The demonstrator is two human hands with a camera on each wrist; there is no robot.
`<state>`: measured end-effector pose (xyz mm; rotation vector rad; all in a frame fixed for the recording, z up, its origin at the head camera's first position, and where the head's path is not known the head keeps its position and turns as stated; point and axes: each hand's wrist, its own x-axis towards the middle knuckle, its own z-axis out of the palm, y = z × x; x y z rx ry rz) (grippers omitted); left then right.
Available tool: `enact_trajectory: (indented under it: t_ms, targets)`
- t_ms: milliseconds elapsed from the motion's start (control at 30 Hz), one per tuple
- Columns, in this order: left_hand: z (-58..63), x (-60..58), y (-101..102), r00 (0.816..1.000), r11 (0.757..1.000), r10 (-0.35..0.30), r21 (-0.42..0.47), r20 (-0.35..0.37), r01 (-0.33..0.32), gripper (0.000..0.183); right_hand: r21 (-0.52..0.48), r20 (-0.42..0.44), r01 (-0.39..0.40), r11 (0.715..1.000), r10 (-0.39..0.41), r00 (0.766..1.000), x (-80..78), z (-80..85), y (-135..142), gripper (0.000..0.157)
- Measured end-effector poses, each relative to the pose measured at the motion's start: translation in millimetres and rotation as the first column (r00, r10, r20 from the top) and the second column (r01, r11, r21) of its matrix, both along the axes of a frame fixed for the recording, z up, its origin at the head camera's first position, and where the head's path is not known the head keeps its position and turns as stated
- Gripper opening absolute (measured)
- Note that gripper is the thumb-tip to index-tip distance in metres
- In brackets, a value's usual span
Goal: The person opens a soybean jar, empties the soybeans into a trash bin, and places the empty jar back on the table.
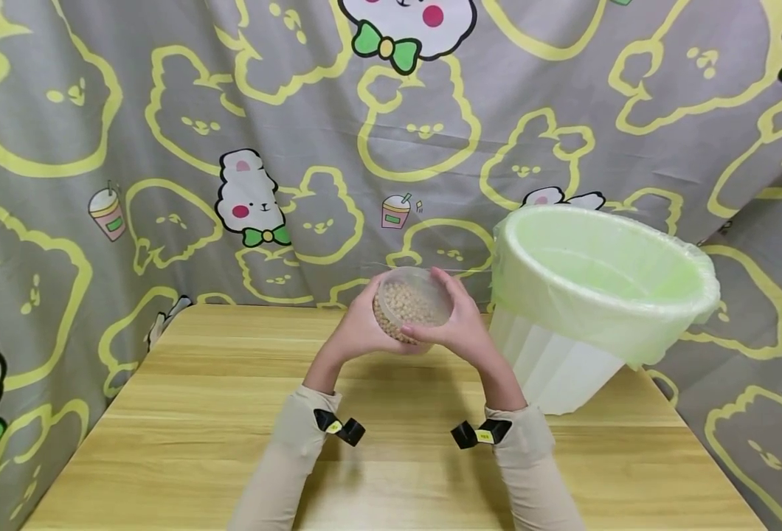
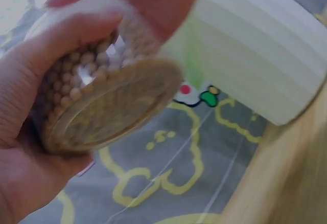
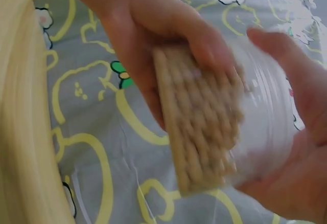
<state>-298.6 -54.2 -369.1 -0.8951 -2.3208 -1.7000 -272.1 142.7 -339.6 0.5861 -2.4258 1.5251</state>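
A clear round plastic jar [image 1: 409, 299], part full of small round beige beans, is held up above the wooden table between both hands. My left hand [image 1: 358, 324] grips its left side, thumb and fingers curled round the bean-filled lower part. On the other side my right hand [image 1: 460, 324] holds the upper part, its thumb on the front and its fingers behind. The jar's base [image 2: 112, 106] shows in the left wrist view, with the jar tilted. In the right wrist view the beans [image 3: 199, 116] are blurred and crowd one end. Whether a lid is on, I cannot tell.
To the right stands a white bin [image 1: 557, 361] with a pale green liner bag [image 1: 590, 317] folded over its rim. A wood-grain table [image 1: 218, 413] lies below the hands. A grey patterned curtain [image 1: 324, 133] hangs behind and at both sides.
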Motion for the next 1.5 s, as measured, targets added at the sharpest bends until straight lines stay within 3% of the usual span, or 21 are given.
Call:
enact_trajectory:
  t_ms: [133,200,267,333,433,533,667,767,900,967,1133,1333,1433,1500]
  targets:
    - [16.2,8.5,-12.4,0.981,0.981,-0.193,0.011,0.027,0.193,0.112,0.057,-0.035,-0.158,0.986,0.16,0.986,5.0,7.8,5.7,0.101]
    - [19.6,10.4,-14.1,0.976,0.977,-0.215,0.004,0.024,0.215,0.112,0.073,-0.013,-0.182,0.981,0.183,0.983,8.5,12.1,6.1,0.1]
    - [15.3,7.4,-12.8,0.988,0.988,-0.153,-0.023,0.019,0.153,0.113,0.078,0.035,-0.148,0.986,0.146,0.989,8.9,12.1,5.2,0.099]
    - [8.2,2.8,-8.2,0.999,0.998,-0.047,-0.046,-0.003,0.047,0.115,0.074,0.085,-0.075,0.994,0.069,0.994,7.1,8.9,1.4,0.102]
    - [-0.8,-1.6,0.0,0.994,0.991,0.104,-0.082,-0.045,-0.108,0.119,0.058,0.137,0.049,0.997,-0.056,0.989,2.4,1.1,-6.4,0.112]
    - [-2.5,-1.4,5.0,0.985,0.983,0.149,-0.092,-0.084,-0.156,0.12,0.052,0.13,0.108,0.993,-0.114,0.985,2.4,-0.3,-13.2,0.117]
    - [-3.9,-3.4,1.5,0.996,0.993,0.072,-0.087,-0.046,-0.076,0.118,0.068,0.1,0.061,0.996,-0.067,0.993,-0.4,-2.7,-10.0,0.111]
    - [-2.0,-3.6,-5.5,0.997,0.996,-0.07,-0.053,0.026,0.071,0.114,0.099,0.092,-0.036,0.994,0.027,0.995,-3.1,-4.5,-2.9,0.105]
    - [6.2,0.4,-13.7,0.962,0.966,-0.256,0.004,0.093,0.257,0.109,0.138,0.06,-0.156,0.978,0.15,0.987,-6.0,-6.1,4.9,0.101]
    - [10.9,2.5,-16.6,0.948,0.953,-0.304,0.009,0.098,0.304,0.108,0.149,0.033,-0.188,0.971,0.185,0.982,-7.1,-6.7,6.6,0.101]
    - [16.5,4.1,-21.6,0.944,0.947,-0.32,0.0,0.08,0.321,0.108,0.132,-0.03,-0.226,0.965,0.232,0.972,-8.7,-7.4,5.8,0.099]
    - [17.1,4.3,-29.6,0.952,0.957,-0.291,0.045,0.098,0.288,0.107,-0.037,0.009,-0.298,0.954,0.299,0.954,-9.0,-4.4,6.0,0.09]
    - [18.9,3.7,-33.8,0.963,0.964,-0.259,0.09,0.076,0.252,0.105,-0.084,0.048,-0.271,0.959,0.276,0.96,-9.3,-1.6,9.3,0.087]
    - [20.5,3.1,-37.8,0.974,0.97,-0.22,0.116,0.057,0.212,0.105,-0.065,0.064,-0.228,0.971,0.232,0.971,-10.5,0.4,12.5,0.087]
